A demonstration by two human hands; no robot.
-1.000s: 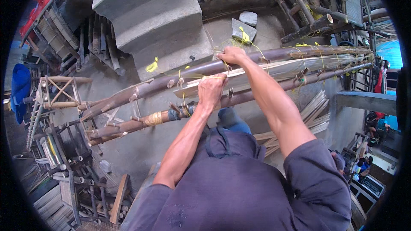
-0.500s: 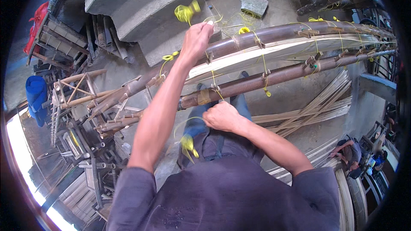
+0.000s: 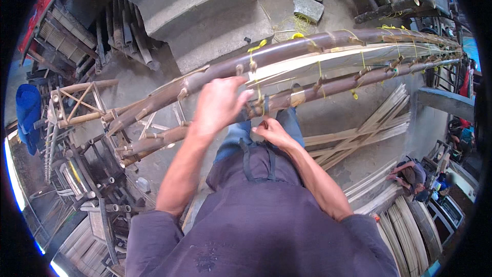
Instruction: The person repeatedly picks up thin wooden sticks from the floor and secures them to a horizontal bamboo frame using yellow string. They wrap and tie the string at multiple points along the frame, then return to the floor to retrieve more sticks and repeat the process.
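My left hand (image 3: pixel 219 103) reaches over the gap between two long bamboo poles, thumb spread from the fingers; nothing shows in it. Just below the near end of the lower bamboo pole (image 3: pixel 328 88) is my right hand (image 3: pixel 272 132), its fingers curled in a pinch. What they hold, if anything, is too small to make out. Yellow cord (image 3: pixel 259 91) runs between the poles close to both hands. A yellow knot (image 3: pixel 257 46) sits on the upper bamboo pole (image 3: pixel 287 48). Pale split strips (image 3: pixel 292 68) lie lengthwise between the poles.
Concrete steps (image 3: pixel 189 7) rise beyond the upper pole, with stone blocks (image 3: pixel 307 6) to their right. Bamboo frames (image 3: pixel 82 102) crowd the left side. Crossed strips (image 3: pixel 366 125) lie on the floor at right. Another person (image 3: pixel 412 174) sits far right.
My left hand has come down from above the upper pole to the gap between the poles. The loose yellow cord bundles near my hands are out of sight. The view has shifted slightly.
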